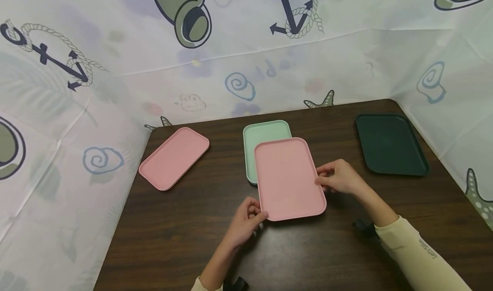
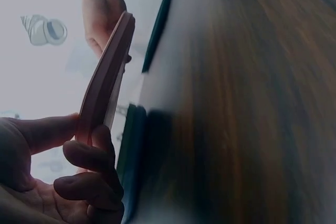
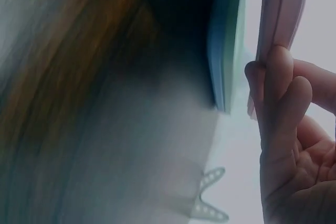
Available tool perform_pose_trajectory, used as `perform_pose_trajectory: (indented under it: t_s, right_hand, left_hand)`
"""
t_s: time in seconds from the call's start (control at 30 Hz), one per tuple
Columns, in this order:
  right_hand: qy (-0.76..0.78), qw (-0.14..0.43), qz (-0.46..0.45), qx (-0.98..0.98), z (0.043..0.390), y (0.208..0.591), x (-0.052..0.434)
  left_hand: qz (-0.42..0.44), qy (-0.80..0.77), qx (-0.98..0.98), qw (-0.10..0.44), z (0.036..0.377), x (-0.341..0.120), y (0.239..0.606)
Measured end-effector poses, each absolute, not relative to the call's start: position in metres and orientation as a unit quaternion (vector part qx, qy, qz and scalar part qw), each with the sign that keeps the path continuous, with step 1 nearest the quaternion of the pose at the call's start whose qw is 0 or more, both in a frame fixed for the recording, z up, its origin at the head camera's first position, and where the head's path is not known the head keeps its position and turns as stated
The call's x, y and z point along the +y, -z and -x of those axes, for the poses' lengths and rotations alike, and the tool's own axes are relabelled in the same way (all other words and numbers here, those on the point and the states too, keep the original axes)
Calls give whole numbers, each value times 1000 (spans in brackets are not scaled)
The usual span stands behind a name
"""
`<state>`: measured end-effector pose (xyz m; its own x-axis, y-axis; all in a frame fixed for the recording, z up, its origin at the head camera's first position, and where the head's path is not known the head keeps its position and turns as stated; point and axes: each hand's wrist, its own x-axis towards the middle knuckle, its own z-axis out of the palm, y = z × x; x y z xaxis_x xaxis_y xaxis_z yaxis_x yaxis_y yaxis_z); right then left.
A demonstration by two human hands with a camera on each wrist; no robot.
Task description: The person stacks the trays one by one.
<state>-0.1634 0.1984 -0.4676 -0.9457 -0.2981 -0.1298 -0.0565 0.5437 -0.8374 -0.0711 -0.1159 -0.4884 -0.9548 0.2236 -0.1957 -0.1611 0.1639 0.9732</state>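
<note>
Pink tray (image 1: 288, 177) held in both hands above the brown table (image 1: 185, 235), overlapping the near part of a mint tray (image 1: 263, 132) lying flat beneath it. Left hand (image 1: 246, 220) pinching the near left corner, thumb on top of the rim and fingers (image 2: 86, 156) curled under, as seen edge-on in the left wrist view. Right hand (image 1: 339, 177) gripping the right long edge about midway, fingertips (image 3: 278, 77) pressed against the rim, thumb on the other side. Both grips closed on the tray, neither hand loose. In the wrist views, a clear gap between the pink tray (image 2: 107, 77) and the mint one (image 3: 226, 40), so lifted and not yet resting. Best handled, by judgement, with the tray kept level, corners squared to the mint tray below, and lowered evenly rather than one edge first; pinch kept light enough to slide fingers out from beneath once seated. Possible snag: curled fingers trapped under the rim, or the lower tray nudged out of place. Elsewhere on the table: a second pink tray (image 1: 174, 157) off to the left and a dark green tray (image 1: 390, 144) at the far right, both well apart from the hands.
</note>
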Motion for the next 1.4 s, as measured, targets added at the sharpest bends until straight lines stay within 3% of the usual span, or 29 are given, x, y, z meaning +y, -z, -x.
perform_pose_trajectory:
  t_s: [0.23,0.57,0.7,1.4]
  right_hand:
    - [471,135,120,863,173,476,178]
    - [469,138,105,866,187,479,163]
    - [470,141,95,866,191,479,161]
    - [462,128,69,875,214,482,152]
  left_hand:
    - [-22,-635,761,128,68,-129,473]
    - [11,-629,769,116,85,-139,492]
    - [15,-629,771,99,97,-143,512]
    - [45,-518,854,-5,120,-137,508]
